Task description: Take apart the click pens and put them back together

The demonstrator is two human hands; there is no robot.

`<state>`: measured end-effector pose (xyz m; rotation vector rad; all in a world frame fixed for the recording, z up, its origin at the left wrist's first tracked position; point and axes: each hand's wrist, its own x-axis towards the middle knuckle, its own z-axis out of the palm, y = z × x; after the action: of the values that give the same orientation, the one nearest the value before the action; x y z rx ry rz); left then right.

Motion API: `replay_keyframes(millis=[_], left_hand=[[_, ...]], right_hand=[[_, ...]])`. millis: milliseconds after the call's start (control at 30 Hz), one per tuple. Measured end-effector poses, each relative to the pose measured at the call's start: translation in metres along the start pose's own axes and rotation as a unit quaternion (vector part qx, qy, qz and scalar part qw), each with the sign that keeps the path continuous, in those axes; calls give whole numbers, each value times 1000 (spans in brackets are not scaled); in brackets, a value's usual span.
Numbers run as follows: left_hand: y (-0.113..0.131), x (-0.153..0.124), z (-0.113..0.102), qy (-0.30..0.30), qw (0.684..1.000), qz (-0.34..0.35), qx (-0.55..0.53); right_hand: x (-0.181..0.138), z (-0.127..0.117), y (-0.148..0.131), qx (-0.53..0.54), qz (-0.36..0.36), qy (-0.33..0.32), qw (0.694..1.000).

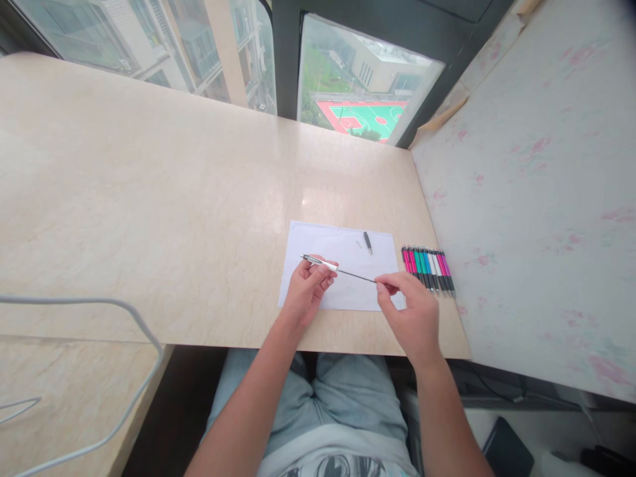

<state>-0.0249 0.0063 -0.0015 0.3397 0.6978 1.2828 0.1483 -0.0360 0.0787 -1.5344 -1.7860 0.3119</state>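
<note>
**Pale stone, white paper, bright pens**

The table [173, 199] is a creamy beige with a marble pattern of faint tan veins and a soft sheen. The sheet of paper [322, 235] on it is plain white. The pen barrel [318, 261] is white and silver with a dark end, and the refill [355, 274] is a thin dark line. A small pen part [368, 242] on the paper is black. The row of pens [428, 268] runs magenta, green, teal, white and magenta again, all with black grips. The wall [536, 199] is greyish white with blotchy pink smudges. The jeans [348, 397] are light blue. The cable [124, 311] is white. The sports court [370, 119] outside is green and red.
</note>
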Motion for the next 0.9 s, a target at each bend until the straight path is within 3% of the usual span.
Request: replay_keyframes(millis=[367, 700, 900], left_hand=[[-2, -3, 0, -82, 996, 9, 42], [0, -3, 0, -57, 998, -17, 6], [1, 1, -3, -4, 999, -15, -50]], right_hand=[[-3, 19, 1, 30, -2, -40, 999], [0, 28, -2, 76, 64, -45, 994], [9, 38, 19, 102, 66, -135, 983]])
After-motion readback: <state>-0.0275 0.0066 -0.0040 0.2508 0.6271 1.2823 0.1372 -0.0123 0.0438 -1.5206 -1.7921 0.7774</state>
